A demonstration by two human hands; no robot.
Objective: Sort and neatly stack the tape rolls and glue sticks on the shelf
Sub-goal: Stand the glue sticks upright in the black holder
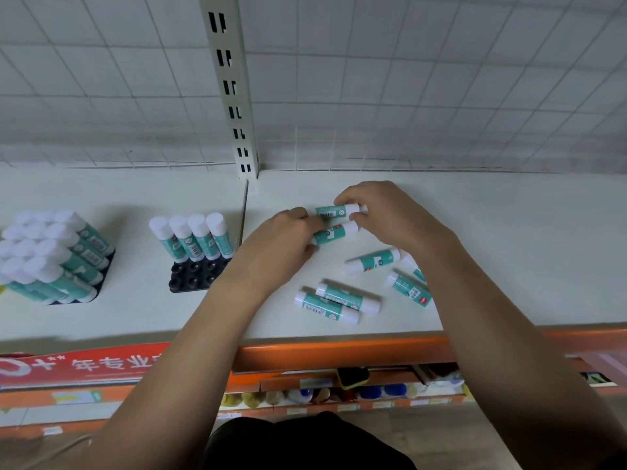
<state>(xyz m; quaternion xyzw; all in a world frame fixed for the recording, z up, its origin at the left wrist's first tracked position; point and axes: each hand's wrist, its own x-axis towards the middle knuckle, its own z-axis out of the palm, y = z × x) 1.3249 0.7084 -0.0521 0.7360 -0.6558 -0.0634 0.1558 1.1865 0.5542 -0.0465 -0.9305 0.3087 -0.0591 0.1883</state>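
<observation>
Glue sticks, two held parallel just above the centre of the frame. Your right hand [390,212] pinches the upper glue stick [336,211] at its white cap end, fingertips curled over the top and thumb beneath. Your left hand [285,242] curls round the left end of the lower glue stick [334,232]; whether its fingertips also touch the upper one cannot be told. Both caps point right, probably so the pair can be gathered as one bundle facing the same way.

Just below and right of your hands, the loose sticks [373,261] lie flat on the white shelf [509,249] at mixed angles. Two of them lie side by side at lower centre, and one is partly hidden by your right forearm. They are unsorted and within easy reach.

Left of centre stands a black tray [196,276]. Its back row holds four upright sticks [191,235], caps up, and the sockets nearer you are bare. Each socket seats one base, which keeps the rows straight, so this is the likely destination.

At the far left a full tray [51,252] shows the finished pattern. No tape rolls are in view.
</observation>
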